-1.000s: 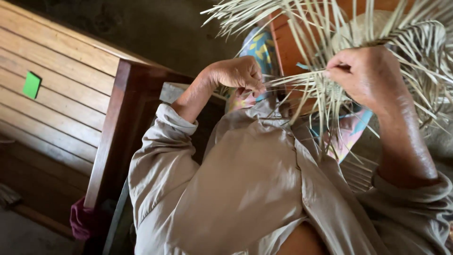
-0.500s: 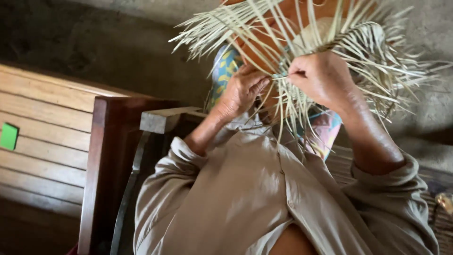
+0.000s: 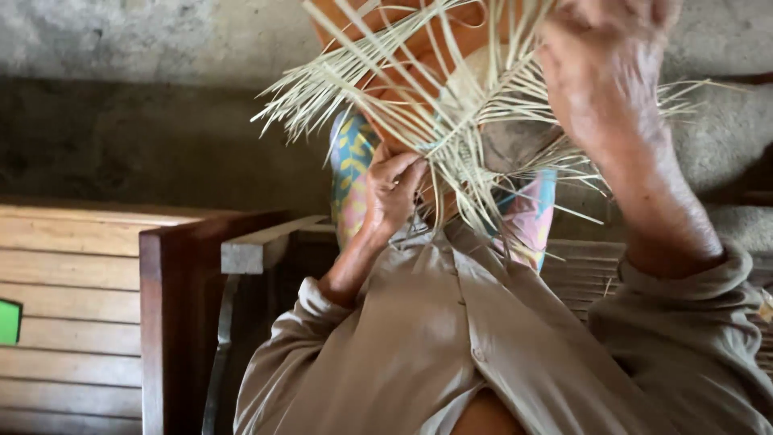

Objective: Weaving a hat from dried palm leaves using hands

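Fig.: Weaving of pale strips, seen from above the worker's lap.

Left hand [image 3: 392, 192]: fingers curled shut, pinching a few strands at the lower edge of the woven piece [image 3: 463, 105], approx. centre of view. Right hand [image 3: 605, 68]: raised at 1 o'clock, close to the camera, back of hand toward us; appears closed on strands at the upper right of the work, but fingertips are hidden, so the grip itself can't be told for sure.

The woven piece sits between the two hands, held over the lap, w/ its tight plaited core at 12 o'clock and loose strip ends [image 3: 310, 101] fanning out to 10 o'clock and 3 o'clock. Behind it, an orange form [image 3: 403, 48] and a patterned blue-pink cloth [image 3: 354, 173] show through the gaps.

Other items: grey-brown shirt [image 3: 451, 338] w/ rolled sleeves fills 6 o'clock; dark wooden post [image 3: 173, 322] and slatted bench [image 3: 72, 306] at 8–9 o'clock; rough grey wall [image 3: 121, 40] along the top.

Step in hand (judged): mid-plait, i.e. left hand isolating the next strand while right hand steadies the body of the work. Piece looks partly done: core closed, many ends still free.

Next move calls for (judged): keeping tension on the pinched strand, lifting alternate strips to open a path, and passing it under w/o kinking or splitting it. The steadying grip should not slacken, else the core may loosen.
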